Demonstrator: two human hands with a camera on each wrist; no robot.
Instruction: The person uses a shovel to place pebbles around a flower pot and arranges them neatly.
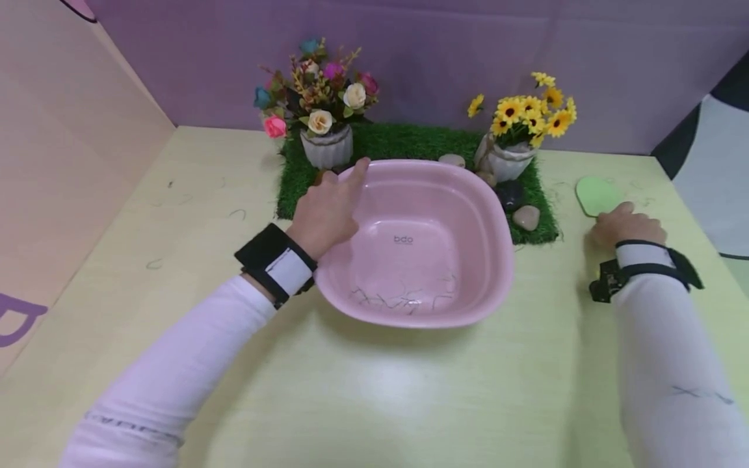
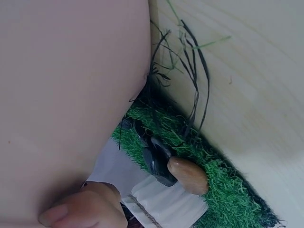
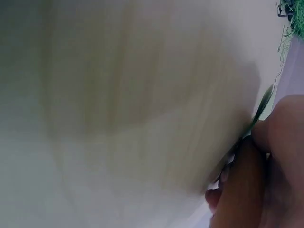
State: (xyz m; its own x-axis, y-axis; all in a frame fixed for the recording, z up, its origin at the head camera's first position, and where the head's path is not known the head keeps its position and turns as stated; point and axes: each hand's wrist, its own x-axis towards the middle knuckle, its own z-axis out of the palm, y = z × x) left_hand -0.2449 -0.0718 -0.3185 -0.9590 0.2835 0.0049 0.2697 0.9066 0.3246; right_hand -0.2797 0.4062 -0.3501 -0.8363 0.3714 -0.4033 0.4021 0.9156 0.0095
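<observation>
My left hand grips the left rim of a pink plastic basin, its thumb on the inner side and its index finger along the rim. Short strands of loose grass lie in the basin's near part, below a small printed "bdo". In the left wrist view, the basin's outer wall fills the left side, with a fingertip at the bottom. On the right, my right hand pinches a flat, light green, rounded piece close over the table. Its thin edge shows in the right wrist view.
Behind the basin lies an artificial grass mat bearing a pot of mixed flowers, a pot of yellow flowers and several stones. Grass strands are scattered on the table. A purple wall stands behind.
</observation>
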